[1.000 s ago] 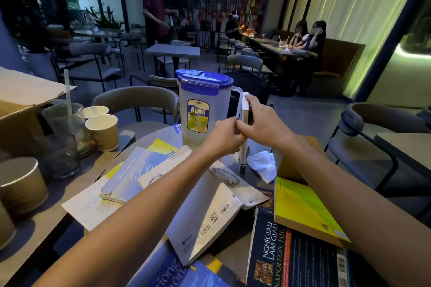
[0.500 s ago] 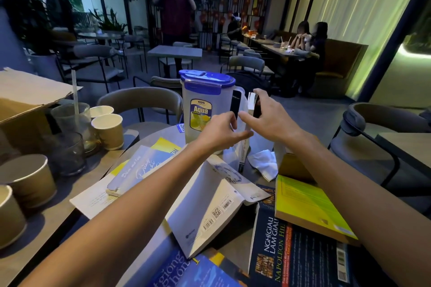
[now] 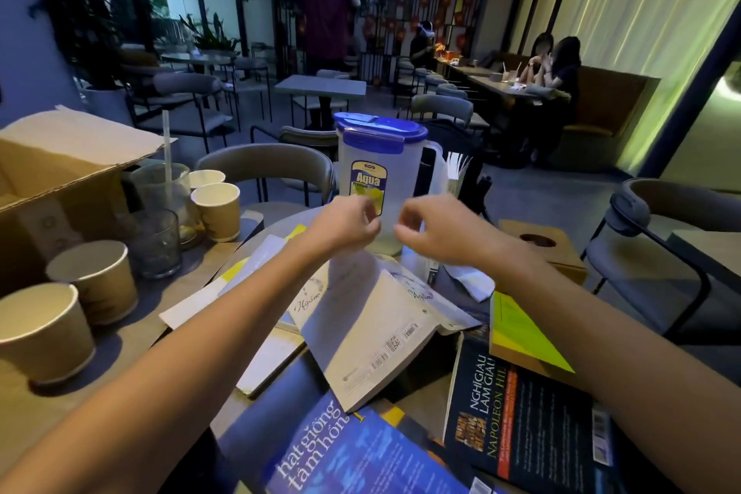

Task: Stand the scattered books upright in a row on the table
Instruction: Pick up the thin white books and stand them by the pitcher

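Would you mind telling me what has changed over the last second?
Both hands let go of the upright book and drew back toward the person; the left hand and right hand now hold nothing, fingers loosely curled. The book stays standing beside the pitcher; the flat books, including the dark book and blue book, lie as before.

Blue book (image 3: 361,453) — partly beyond the bottom edge
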Available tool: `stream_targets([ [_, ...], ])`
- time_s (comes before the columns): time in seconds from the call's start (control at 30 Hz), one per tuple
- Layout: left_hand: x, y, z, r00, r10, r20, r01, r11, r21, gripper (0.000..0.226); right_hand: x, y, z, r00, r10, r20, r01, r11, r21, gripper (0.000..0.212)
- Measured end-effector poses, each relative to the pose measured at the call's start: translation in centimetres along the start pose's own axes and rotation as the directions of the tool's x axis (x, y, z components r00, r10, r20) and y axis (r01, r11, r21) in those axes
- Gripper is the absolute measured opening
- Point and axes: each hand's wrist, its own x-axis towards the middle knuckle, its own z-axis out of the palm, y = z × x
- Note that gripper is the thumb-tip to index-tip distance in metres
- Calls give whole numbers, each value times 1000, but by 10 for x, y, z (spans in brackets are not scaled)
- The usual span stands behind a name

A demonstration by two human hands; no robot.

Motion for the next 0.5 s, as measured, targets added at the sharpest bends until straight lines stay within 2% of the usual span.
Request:
stream_targets([
  [0.13, -13, -25, 3, 992, -78, 101, 72, 996, 57, 26, -2, -10, 27, 979, 108, 170, -105, 994, -30, 43],
  [0.27, -25, -35, 6, 966, -67, 248, 68, 998, 7, 35, -1, -13, 42, 947, 196, 253, -205, 979, 8, 50],
  [0.37, -29, -37, 6, 958, -54, 281, 59, 998, -11, 33, -1, -19, 46, 950, 196, 243, -206, 978, 17, 49],
  [0.5, -30, -37, 2, 970, -53, 236, 81, 991, -111, 28, 4, -26, 46, 966, 166, 198, -183, 980, 73, 37],
])
